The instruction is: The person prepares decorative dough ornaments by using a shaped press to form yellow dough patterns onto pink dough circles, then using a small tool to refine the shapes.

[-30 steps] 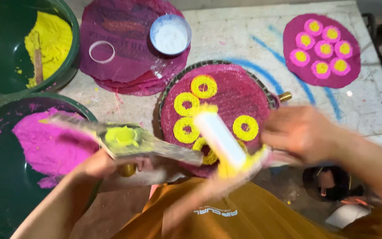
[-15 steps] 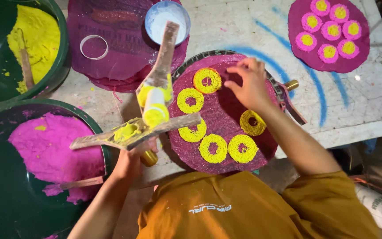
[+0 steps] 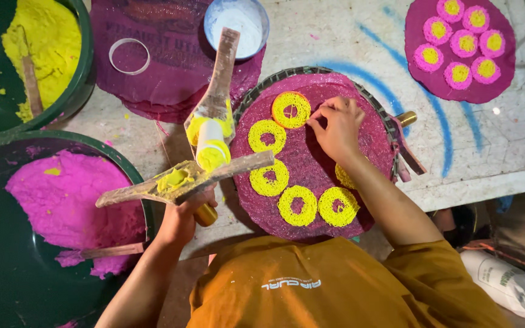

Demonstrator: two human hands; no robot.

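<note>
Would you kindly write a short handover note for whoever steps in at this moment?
Left hand: grips the wooden press tool, smeared with yellow paste, at the table edge.
Right hand: fingertips on the round purple mat, beside the top yellow ring.
Done: five full yellow rings lie in an arc on the mat; a sixth is partly hidden under the right wrist.
Left: the mat's middle is bare.
Nearby: yellow paste in the upper green tub, pink paste in the lower green tub, white powder bowl.

6 yellow rings (image 3: 291, 109) on magenta mat (image 3: 311, 155).
</note>
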